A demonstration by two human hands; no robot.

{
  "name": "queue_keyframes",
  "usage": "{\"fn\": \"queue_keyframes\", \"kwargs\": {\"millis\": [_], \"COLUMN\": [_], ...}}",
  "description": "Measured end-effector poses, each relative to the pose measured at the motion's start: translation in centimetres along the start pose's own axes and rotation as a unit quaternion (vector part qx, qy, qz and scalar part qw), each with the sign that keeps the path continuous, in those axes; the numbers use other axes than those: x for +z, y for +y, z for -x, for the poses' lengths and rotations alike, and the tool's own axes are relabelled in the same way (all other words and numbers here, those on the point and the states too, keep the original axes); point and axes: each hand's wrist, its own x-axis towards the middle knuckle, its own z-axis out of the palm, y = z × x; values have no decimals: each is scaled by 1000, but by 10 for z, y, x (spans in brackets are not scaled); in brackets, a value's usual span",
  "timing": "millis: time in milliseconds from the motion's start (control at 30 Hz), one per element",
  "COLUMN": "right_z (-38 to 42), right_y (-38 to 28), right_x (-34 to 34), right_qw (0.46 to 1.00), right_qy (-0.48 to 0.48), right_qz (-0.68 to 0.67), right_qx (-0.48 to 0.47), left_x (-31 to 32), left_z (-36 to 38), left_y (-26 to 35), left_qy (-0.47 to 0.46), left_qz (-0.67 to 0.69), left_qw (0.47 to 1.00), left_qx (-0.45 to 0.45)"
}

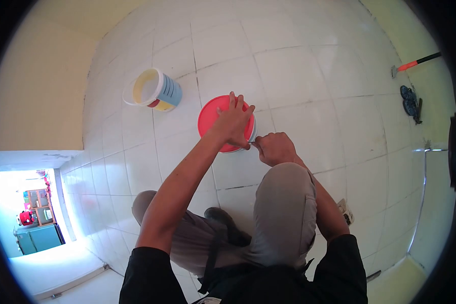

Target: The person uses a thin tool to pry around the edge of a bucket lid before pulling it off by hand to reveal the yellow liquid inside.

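Left hand lies flat, fingers spread, on the red lid of a bucket standing on the tiled floor; right hand is closed around a thin tool set at the lid's edge. Should the tool slip off the rim under prying force, it could strike the left fingers; uneven pressure might tip the bucket.
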Motion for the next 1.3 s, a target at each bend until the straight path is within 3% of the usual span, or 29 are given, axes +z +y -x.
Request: {"fn": "queue_keyframes", "kwargs": {"millis": [33, 133, 233, 333, 433, 567, 867, 967, 1067, 1300], "right_z": [0, 4, 7, 4, -11, -34, -27, -19, -6, 6], "right_y": [-1, 4, 14, 16, 35, 44, -6, 1, 11, 3], "right_x": [-1, 12, 32, 36, 30, 2, -42, -35, -7, 2], "right_qw": [1000, 999, 986, 981, 977, 986, 990, 995, 998, 998], "right_qy": [-27, 11, 115, 145, 135, 35, -69, -62, 25, 48], "right_qz": [-2, -42, -117, -121, -127, -83, 86, 63, 47, -14], "right_qx": [7, 15, -31, -52, -103, -141, -84, -55, -36, 48], "left_x": [0, 0, -5, 3, 5, 8, 11, 12, 11, 13], "left_z": [1, 2, 4, 2, 3, 3, 3, 3, 3, 6], "left_y": [0, 2, 5, 2, 5, 5, 4, 4, 4, 7], "left_qy": [2, -4, -14, 2, 12, 15, 43, 32, 45, 72], "left_qz": [5, 6, 5, -3, -23, -17, -1, -18, -22, -13], "left_qw": [1000, 1000, 1000, 1000, 1000, 1000, 999, 999, 999, 997], "left_qx": [2, -6, -6, 0, 0, -2, -20, -13, -6, -34]}}
